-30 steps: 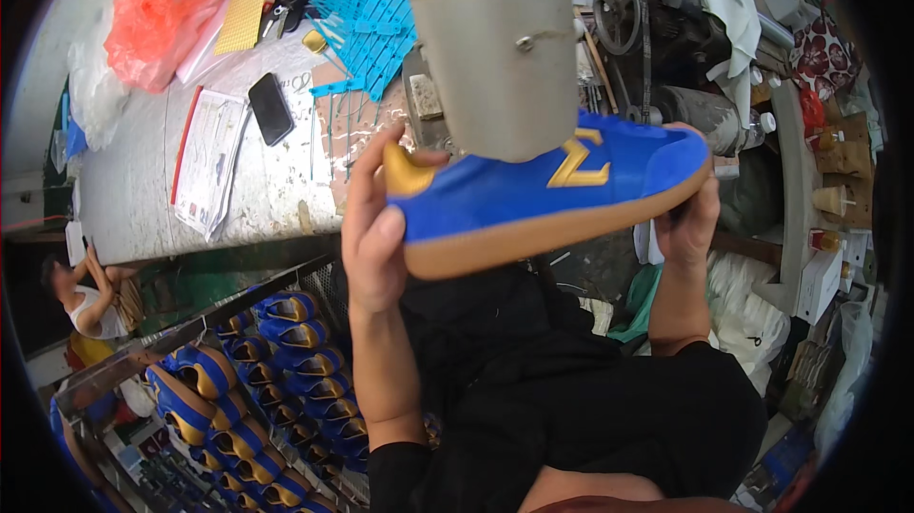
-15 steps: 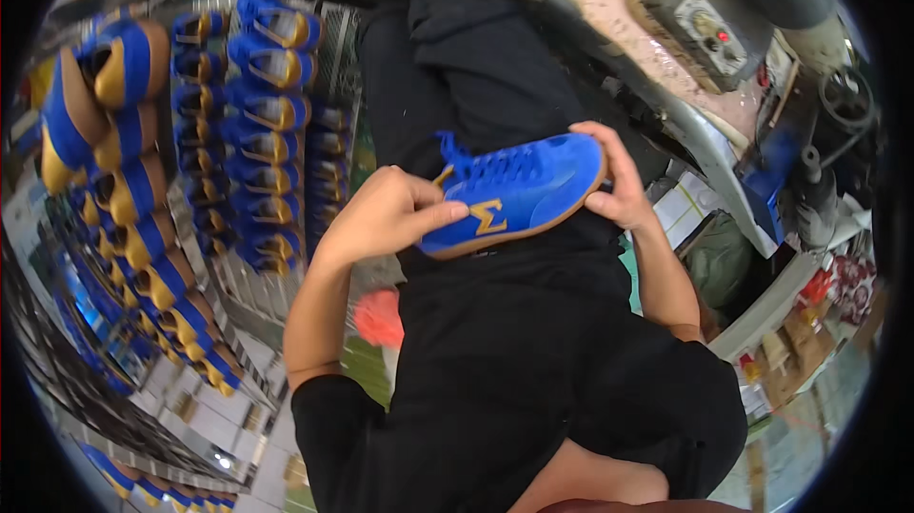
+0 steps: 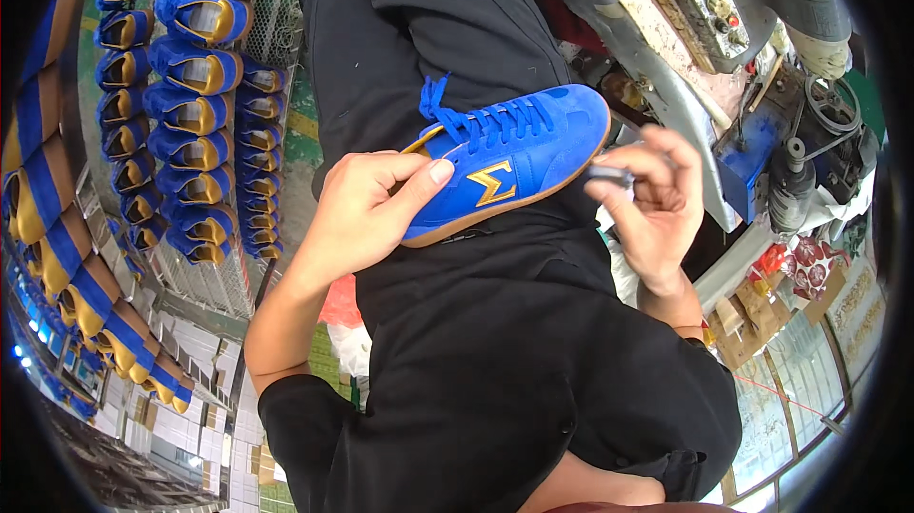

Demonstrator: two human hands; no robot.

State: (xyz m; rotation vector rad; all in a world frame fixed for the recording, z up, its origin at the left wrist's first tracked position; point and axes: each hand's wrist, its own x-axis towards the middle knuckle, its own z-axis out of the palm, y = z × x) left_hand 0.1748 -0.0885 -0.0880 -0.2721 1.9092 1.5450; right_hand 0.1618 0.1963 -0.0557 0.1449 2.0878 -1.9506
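Observation:
A blue sneaker with blue laces, a gold emblem on its side and a tan gum sole lies sideways above my lap, toe to the right. My left hand grips it at the heel end, thumb on the side near the collar and the other fingers partly hidden. Just right of the toe, my right hand is apart from the shoe. Its thumb and forefinger pinch a small dark piece, too blurred to name.
At left, racks carry several rows of blue and gold shoes. A worktable with a grey machine stands at the upper right. Cables and a dark cylinder sit beside it; cardboard pieces lie lower right.
My right hand has let go of the sneaker's toe and moved off to the right, now pinching a small dark piece. My left hand still grips the heel end. The whole view has shifted.

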